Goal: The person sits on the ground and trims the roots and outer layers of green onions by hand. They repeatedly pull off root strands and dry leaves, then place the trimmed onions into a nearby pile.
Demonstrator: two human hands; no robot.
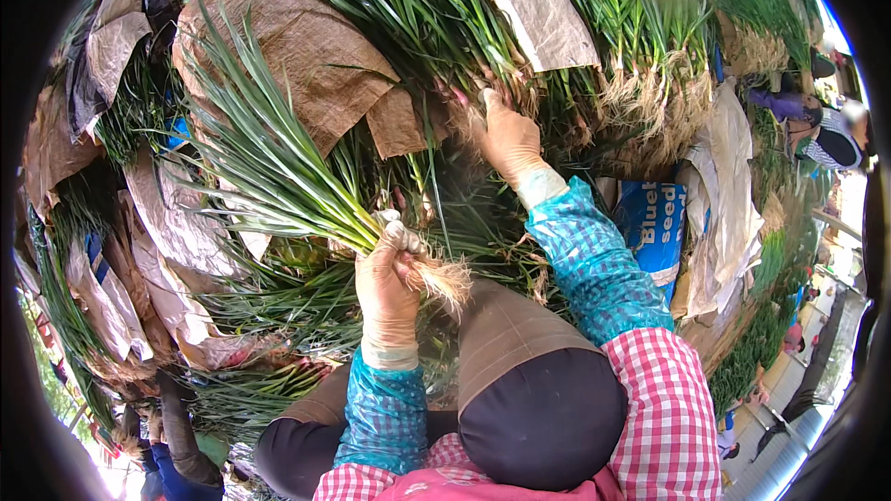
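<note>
My gloved left hand (390, 278) is closed around the lower stems of a bunch of green onions (306, 174). Their long leaves fan up and left, and pale roots (445, 275) stick out on the right of the fist. Farther out, my gloved right hand (511, 139) reaches to the root ends of a heap of green onions (418, 7). Its thumb lies against reddish stem bases, while the other fingertips are hidden among stems and roots, so its grip is unclear. Loose green onions (292, 299) lie below and left of my left hand.
A brown woven sheet (292, 49) and a pale sheet (543, 7) cover parts of the heap. Rooted bundles (654, 83) stand at the upper right. A blue printed sack (647, 223) lies beside my right sleeve. Other people (828, 136) are at the right rim; another person (184, 459) is lower left.
</note>
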